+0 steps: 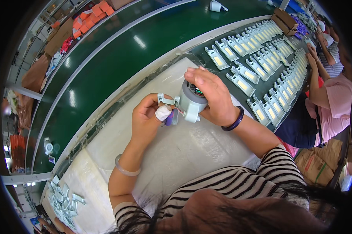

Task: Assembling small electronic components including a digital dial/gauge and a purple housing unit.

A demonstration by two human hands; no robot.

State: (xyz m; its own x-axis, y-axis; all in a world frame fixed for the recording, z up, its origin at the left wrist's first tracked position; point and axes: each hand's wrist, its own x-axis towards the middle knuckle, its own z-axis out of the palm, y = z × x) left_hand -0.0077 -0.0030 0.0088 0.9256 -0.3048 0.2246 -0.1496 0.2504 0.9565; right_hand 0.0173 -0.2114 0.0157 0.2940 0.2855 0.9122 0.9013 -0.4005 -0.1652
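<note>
Where dark hair hangs across the near edge, it hides part of the striped shirt. Beyond, the counter, under a wrinkled clear sheet, leaves bare room below both forearms; a heap of pale parts lies at its left end, too jumbled to count. Held up over the middle is a round grey housing: the right hand's grip curves round its side and over the rim, partly covering the open top. The left hand's grip pinches a pale bracket, its folded fingers hidden from me; thin wires run to the housing, and a purple piece beneath is half concealed. Rightward, rows of pale panels crowd the surface, the farthest blurring together, and co-workers are cut off behind them. An open cardboard box keeps its contents unseen; past the counter's edge stretches a green belt, with orange boxes beyond
</note>
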